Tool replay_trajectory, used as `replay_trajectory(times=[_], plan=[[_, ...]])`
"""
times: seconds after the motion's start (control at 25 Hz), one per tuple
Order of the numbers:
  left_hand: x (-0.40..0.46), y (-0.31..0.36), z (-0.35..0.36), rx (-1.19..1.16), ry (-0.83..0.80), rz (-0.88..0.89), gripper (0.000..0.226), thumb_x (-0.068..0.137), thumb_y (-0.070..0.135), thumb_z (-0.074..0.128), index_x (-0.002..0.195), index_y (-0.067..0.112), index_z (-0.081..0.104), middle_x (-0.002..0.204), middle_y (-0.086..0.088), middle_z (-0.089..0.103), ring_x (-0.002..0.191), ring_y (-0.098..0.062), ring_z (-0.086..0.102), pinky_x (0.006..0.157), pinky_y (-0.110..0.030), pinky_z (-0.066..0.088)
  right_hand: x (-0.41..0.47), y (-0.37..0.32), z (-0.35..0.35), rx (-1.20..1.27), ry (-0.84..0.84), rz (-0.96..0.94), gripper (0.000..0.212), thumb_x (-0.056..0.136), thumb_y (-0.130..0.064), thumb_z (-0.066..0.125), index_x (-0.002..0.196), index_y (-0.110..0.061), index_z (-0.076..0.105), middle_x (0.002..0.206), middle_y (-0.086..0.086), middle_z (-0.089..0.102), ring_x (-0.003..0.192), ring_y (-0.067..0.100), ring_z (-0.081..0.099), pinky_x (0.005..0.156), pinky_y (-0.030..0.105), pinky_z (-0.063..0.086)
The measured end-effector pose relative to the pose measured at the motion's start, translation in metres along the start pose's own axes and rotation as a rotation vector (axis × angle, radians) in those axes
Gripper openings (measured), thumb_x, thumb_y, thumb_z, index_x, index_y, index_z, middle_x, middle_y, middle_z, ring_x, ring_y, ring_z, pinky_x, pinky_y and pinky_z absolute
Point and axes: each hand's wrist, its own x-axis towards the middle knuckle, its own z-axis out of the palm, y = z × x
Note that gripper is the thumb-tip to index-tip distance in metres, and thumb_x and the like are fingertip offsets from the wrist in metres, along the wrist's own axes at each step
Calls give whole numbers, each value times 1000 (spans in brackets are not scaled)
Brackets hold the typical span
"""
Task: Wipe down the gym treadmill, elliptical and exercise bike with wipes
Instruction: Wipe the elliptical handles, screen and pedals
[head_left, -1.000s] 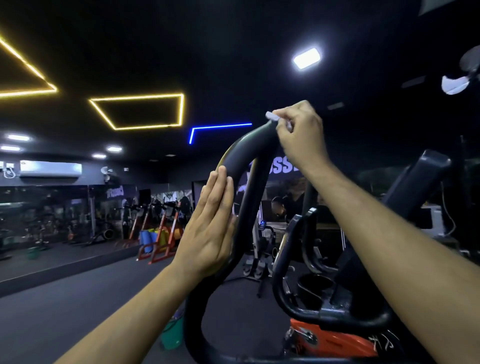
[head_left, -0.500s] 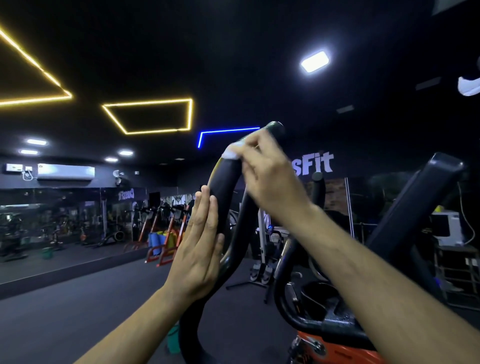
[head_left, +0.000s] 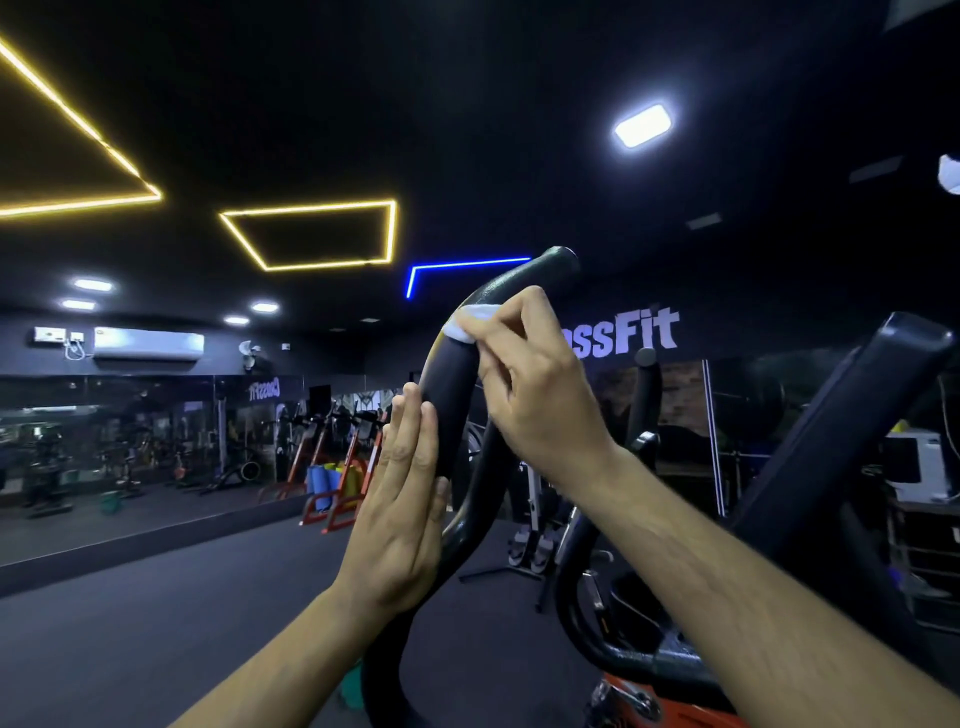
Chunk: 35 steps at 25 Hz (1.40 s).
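Note:
A tall curved black handlebar of an exercise machine rises in front of me, its tip up at the centre. My right hand pinches a small white wipe and presses it against the upper part of the bar. Lower down, my left hand lies flat with straight fingers against the bar's left side. The machine's orange body and black frame show at the lower right.
A second black handlebar slants up at the right. Orange racks and other machines line the mirrored wall at the left. Dark open floor stretches to my left. A white appliance stands on shelves at far right.
My right hand has slid the wipe down the handlebar from its tip to a spot lower on the curve. The left hand stays flat on the bar.

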Motion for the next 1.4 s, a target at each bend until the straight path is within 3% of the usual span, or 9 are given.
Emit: replay_trajectory(times=[0.08,0.2,0.32,0.48,0.64,0.8,1.08,1.28,1.4], plan=[[0,1,0,-2,1,-2,61,104,10,33,159,1,9,171,-10,1,157,-32,4,128,-42,8,8,18,-6,-71,-29,-44,30,91,8,56,116,-1,70,98,13,51,87,21,57,84,32,55],[-1,1,-1,-4,-5,-8,62,103,8,34,160,2,9,171,-9,1,157,-31,4,128,-41,8,31,58,-17,-149,100,145,31,91,1,55,112,-11,75,94,11,51,80,22,57,78,42,55],[-7,0,0,-20,-3,-24,62,102,7,34,160,1,11,171,-10,2,157,-32,5,127,-42,8,33,62,-13,-72,205,317,31,94,-3,55,114,-16,75,92,4,47,76,20,58,75,43,57],[-17,-4,2,-27,-2,-24,64,103,7,33,162,8,9,171,-10,2,157,-32,4,127,-40,7,4,26,-5,19,77,95,31,91,5,61,116,-8,74,91,8,51,77,15,54,74,22,51],[-21,-6,3,-26,-5,-29,67,101,2,36,162,9,8,171,-9,1,157,-31,4,127,-38,7,-4,69,-35,-148,110,-8,19,88,4,68,104,-3,76,88,12,59,78,25,56,71,39,51],[-22,-6,4,-26,2,-31,68,101,2,36,162,11,8,171,-8,3,157,-30,5,127,-37,8,-4,93,-31,-241,-43,-185,16,95,1,64,106,-4,73,96,12,62,84,29,62,77,42,54],[-23,-8,5,-19,-5,-32,68,100,0,36,162,7,8,171,-8,0,157,-31,4,127,-37,8,-50,76,4,-157,-169,-180,24,94,-1,62,116,-3,71,101,12,62,87,26,66,81,38,58],[-24,-8,5,-30,-16,-24,66,101,1,36,160,5,7,171,-10,0,157,-31,4,128,-38,8,-110,54,23,-143,-381,-179,25,99,-7,54,121,-3,66,97,7,56,79,23,61,67,35,60],[-25,-9,3,-22,-11,-24,65,101,0,36,160,3,8,171,-10,0,157,-31,5,127,-36,8,-77,61,10,-202,-360,-153,28,99,-13,52,124,-9,64,97,7,53,76,22,56,56,40,58]])
